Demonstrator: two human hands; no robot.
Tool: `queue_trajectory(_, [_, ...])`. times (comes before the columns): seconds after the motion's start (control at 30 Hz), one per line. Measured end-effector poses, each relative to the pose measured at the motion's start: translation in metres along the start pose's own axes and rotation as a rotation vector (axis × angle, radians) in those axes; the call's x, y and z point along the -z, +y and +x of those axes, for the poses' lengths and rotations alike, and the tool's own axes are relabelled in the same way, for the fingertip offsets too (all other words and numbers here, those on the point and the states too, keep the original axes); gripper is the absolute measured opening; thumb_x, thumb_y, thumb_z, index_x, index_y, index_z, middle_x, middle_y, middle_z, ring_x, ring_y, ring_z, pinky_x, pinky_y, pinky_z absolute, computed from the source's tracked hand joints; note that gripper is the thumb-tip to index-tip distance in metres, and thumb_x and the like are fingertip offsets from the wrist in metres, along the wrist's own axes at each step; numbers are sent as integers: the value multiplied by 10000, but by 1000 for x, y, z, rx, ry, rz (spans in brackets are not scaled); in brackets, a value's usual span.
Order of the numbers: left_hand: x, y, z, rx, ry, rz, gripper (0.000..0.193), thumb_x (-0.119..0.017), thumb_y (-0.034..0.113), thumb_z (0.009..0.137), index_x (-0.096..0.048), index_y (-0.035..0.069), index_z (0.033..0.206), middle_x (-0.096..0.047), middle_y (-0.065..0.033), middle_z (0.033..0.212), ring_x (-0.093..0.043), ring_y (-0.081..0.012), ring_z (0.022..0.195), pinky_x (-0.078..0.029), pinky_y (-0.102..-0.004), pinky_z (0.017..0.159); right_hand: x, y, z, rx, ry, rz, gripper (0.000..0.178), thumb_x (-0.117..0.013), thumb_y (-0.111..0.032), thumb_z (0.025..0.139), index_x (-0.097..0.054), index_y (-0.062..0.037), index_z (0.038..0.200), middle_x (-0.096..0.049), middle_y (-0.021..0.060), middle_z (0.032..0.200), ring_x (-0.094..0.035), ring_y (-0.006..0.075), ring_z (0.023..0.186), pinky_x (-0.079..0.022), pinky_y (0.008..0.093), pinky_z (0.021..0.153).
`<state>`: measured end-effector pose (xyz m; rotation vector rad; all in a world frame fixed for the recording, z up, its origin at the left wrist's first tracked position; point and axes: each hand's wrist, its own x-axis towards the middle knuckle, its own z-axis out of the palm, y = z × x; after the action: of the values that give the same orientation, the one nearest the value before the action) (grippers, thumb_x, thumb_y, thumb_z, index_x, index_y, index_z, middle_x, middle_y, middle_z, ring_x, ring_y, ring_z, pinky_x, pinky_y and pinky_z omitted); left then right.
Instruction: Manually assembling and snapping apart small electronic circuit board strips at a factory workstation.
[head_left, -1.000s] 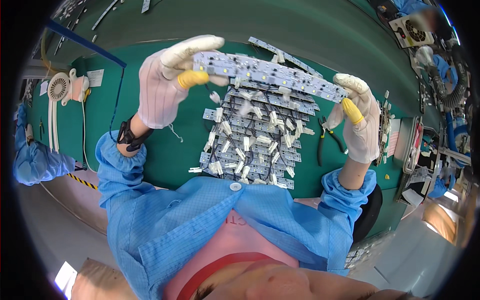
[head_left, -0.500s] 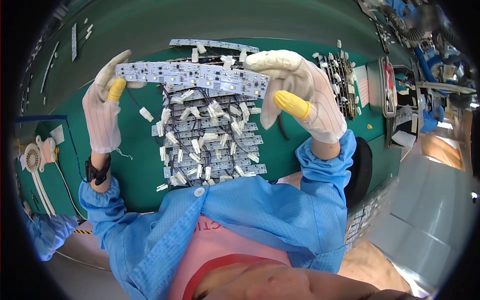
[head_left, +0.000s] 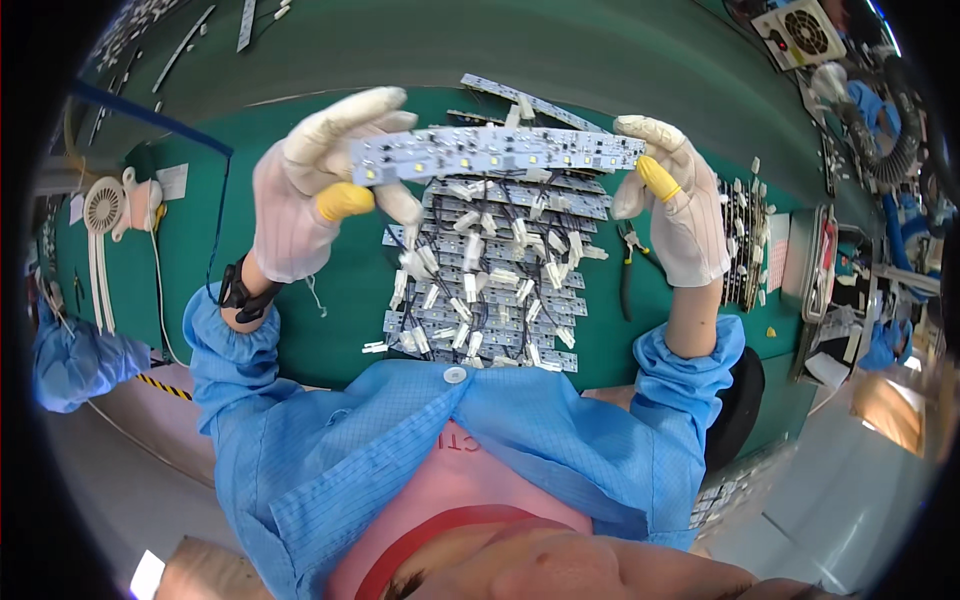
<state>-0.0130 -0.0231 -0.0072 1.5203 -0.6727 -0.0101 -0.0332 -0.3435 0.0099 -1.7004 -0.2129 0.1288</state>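
Left hand [head_left: 300, 205] on board [head_left: 498, 152] edge, over mat [head_left: 325, 338]

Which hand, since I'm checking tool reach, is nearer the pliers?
The right hand: it is just above and right of the pliers in the picture; the left hand is far to their left, beyond the piled circuit boards.

Red lettering [head_left: 464, 438] stands on the pink shirt [head_left: 440, 492], inverted in view; only a short run shows at the opening of the blue jacket [head_left: 330, 440]. A red-printed sheet [head_left: 777, 252] at right bears content too small to read. Any print on the white slip [head_left: 172, 181] at left or the raised circuit board [head_left: 500, 152] is illegible. Yellow-and-black warning striping [head_left: 165, 387] shows at lower left.
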Motion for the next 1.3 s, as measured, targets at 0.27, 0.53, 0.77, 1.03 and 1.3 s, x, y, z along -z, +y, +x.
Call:
queue_trajectory(0.27, [16,-20,7,-48,46,556,295,-540,251,947,-611,17,1111,-711,-58,801,-649,-108,824,-486,-240,740,3,6,-1,-111,85,86,642,-597,-565,838,-539,16,1104,-611,76,724,-590,137,590,-483,231,562])
queue_trajectory(0.53, [19,-28,10,371,132,420,324,-528,247,957,-619,-17,1120,-674,-75,1031,-598,-101,900,-441,-238,806,-3,-6,-17,54,-15,-91,454,-509,-422,942,-550,19,1043,-623,80,714,-620,161,537,-499,252,485])
queue_trajectory(0.77, [11,-13,12,379,97,208,540,-476,413,962,-508,-28,1272,-627,-119,1152,-609,-158,977,-409,-298,951,6,15,-5,-56,-58,299,439,-584,-396,903,-539,20,1040,-615,87,704,-592,158,537,-503,269,491])
queue_trajectory(1.03, [1,-20,13,246,29,-384,769,-676,506,801,-439,-49,1277,-649,-104,916,-633,-226,908,-435,-433,988,11,34,4,15,-58,452,615,-620,-443,873,-495,81,1170,-651,116,806,-632,145,649,-534,257,564])
queue_trajectory(1.3, [31,-44,47,90,124,-346,834,-662,510,810,-342,-34,1355,-572,-166,1222,-544,-271,1148,-368,-428,1052,2,21,16,24,136,178,690,-695,-415,815,-462,67,1250,-639,105,929,-625,135,703,-493,206,621])
